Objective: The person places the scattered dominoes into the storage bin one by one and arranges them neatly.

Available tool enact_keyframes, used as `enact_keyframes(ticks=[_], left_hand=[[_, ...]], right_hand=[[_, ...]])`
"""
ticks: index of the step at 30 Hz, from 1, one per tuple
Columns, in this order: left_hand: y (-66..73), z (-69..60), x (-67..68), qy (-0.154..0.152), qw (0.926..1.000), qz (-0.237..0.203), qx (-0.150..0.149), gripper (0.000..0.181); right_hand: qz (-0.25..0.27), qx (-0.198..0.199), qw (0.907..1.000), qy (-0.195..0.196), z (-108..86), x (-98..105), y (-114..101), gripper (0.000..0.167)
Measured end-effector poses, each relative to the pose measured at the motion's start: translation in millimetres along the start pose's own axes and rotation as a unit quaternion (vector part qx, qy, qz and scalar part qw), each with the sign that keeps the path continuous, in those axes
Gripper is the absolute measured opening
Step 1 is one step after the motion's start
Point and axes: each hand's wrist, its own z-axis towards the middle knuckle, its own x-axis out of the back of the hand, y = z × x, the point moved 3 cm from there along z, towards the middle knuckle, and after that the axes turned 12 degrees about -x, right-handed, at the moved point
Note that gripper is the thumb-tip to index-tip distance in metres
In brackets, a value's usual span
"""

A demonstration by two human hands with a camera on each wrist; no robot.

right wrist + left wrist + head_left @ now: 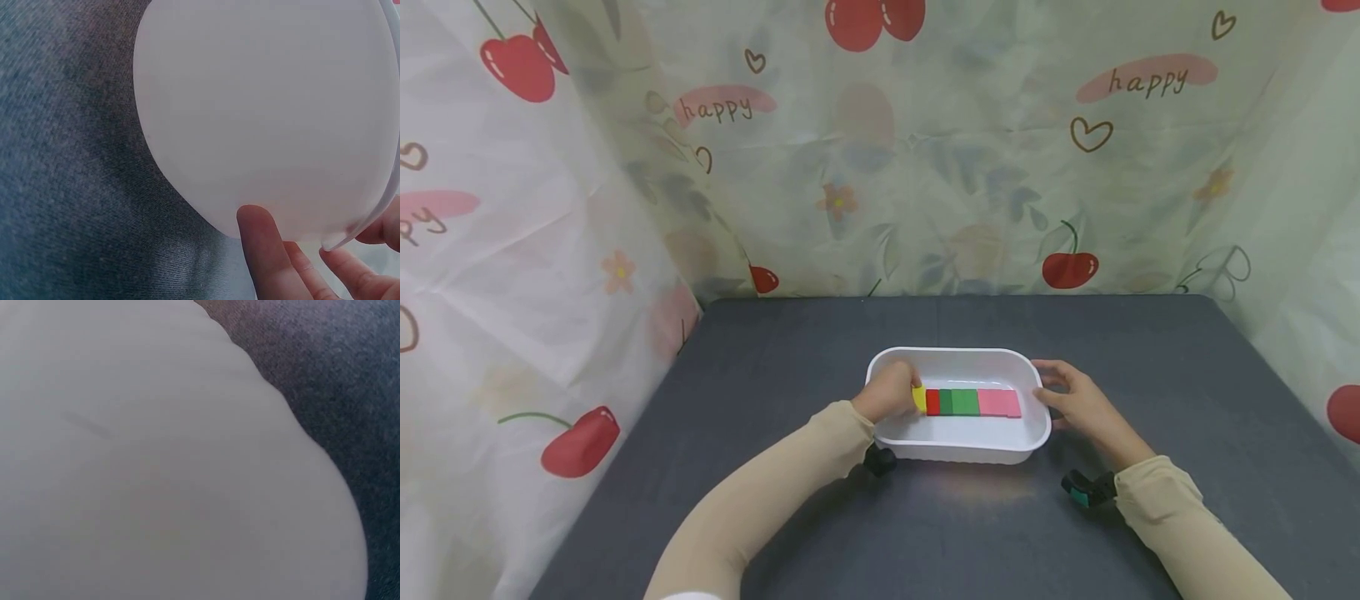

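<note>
A white oval-cornered plastic tray (958,434) stands on the dark table. Inside it lies a row of flat coloured blocks: a red block (932,402), green blocks (966,402) and pink blocks (997,403). My left hand (887,393) reaches over the tray's left end and pinches a yellow block (920,400) against the red end of the row; its fingertips are partly hidden. At the right end, my right hand (1078,408) grips the tray's rim, with fingers (259,244) against the outer wall. In the left wrist view only the tray's outer wall (175,456) and tabletop show.
The dark grey tabletop (790,350) surrounds the tray. A patterned cloth (925,167) with cherries hangs behind the table and along both sides. A dark band-like device (1088,489) sits at the right wrist, another (880,460) at the left.
</note>
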Motion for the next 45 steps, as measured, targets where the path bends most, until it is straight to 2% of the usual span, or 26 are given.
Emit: enact_keyframes(ticks=[4,13,28,36,45], left_hand=[[1.5,-0.3,-0.1,-0.011,0.9997,0.023,0.003,0.036],[1.0,1.2,-2.2,-0.014,0.9991,0.040,0.007,0.038],[-1.4,3.1,-5.3,-0.006,0.9993,0.037,0.007,0.038],[-1.7,2.6,-6.0,0.003,0.9993,0.034,-0.012,0.039],[-3.3,3.7,-7.3,-0.003,0.9995,0.030,-0.007,0.039]], right_hand=[[0.003,0.000,1.0000,-0.001,0.0,-0.1,0.0,0.058],[0.008,0.003,1.0000,-0.005,0.2,0.4,-0.2,0.058],[0.004,0.004,1.0000,-0.003,-1.8,-0.1,-1.6,0.059],[0.004,-0.001,1.0000,0.006,0.7,-0.6,-0.7,0.058],[0.005,-0.006,1.0000,0.005,0.8,-0.9,-0.4,0.058]])
